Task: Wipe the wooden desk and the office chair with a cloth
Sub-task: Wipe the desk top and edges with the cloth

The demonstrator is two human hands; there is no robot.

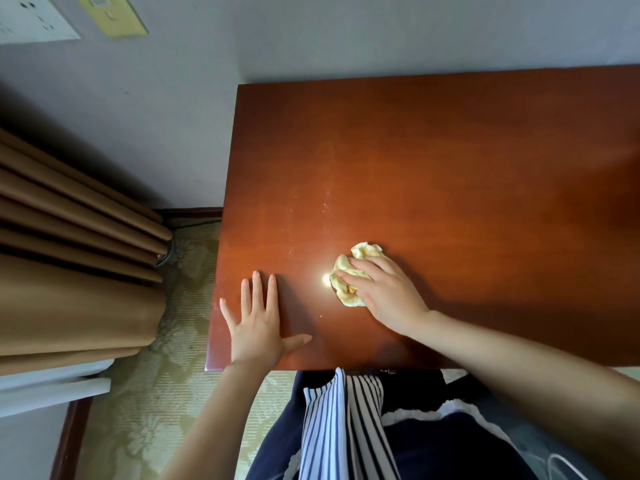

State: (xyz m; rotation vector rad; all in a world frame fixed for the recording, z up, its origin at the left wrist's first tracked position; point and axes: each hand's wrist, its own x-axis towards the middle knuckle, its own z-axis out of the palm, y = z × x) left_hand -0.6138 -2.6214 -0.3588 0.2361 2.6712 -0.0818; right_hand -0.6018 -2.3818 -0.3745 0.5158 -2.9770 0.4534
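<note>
Mid-wipe on the wooden bench (450, 150), gripping the crumpled yellow cloth (346, 268) near the front edge with the right hand (388, 292), bracing with the left hand (258, 323) spread flat, probably needing strokes toward the back next.

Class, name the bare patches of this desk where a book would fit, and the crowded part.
Bare: far half of the desk, up to the wall; right side past the right hand. Crowded: near left, with the left hand and the cloth.
</note>
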